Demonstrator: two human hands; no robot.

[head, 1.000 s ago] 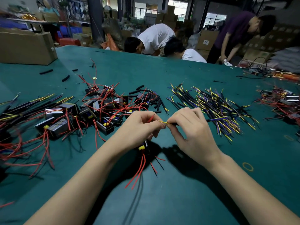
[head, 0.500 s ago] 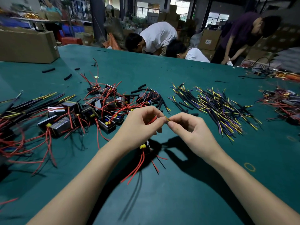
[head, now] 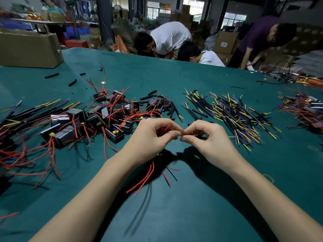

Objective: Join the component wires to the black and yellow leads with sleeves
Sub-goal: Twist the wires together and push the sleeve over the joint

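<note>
My left hand [head: 151, 138] pinches a red component wire [head: 167, 127] near its tip. The component hangs below that hand, mostly hidden; its other red wires [head: 145, 177] trail onto the green table [head: 192, 206]. My right hand [head: 208, 138] pinches the bared yellow end of a black and yellow lead [head: 182, 134]. The two wire tips meet between my fingertips. A heap of black components with red wires [head: 111, 116] lies to the left. Loose black and yellow leads [head: 232, 112] are piled to the right. Black sleeves [head: 166, 107] lie between the two piles.
Joined assemblies with red wires [head: 21, 126] spread at the far left. A cardboard box [head: 29, 48] stands at the back left. More wired parts [head: 304, 109] lie at the right edge. Three people bend over beyond the table's far side.
My hands have drawn closer together and lifted slightly. The yellow lead end that showed between them is now almost covered by my fingertips, meeting the red wire tip.
</note>
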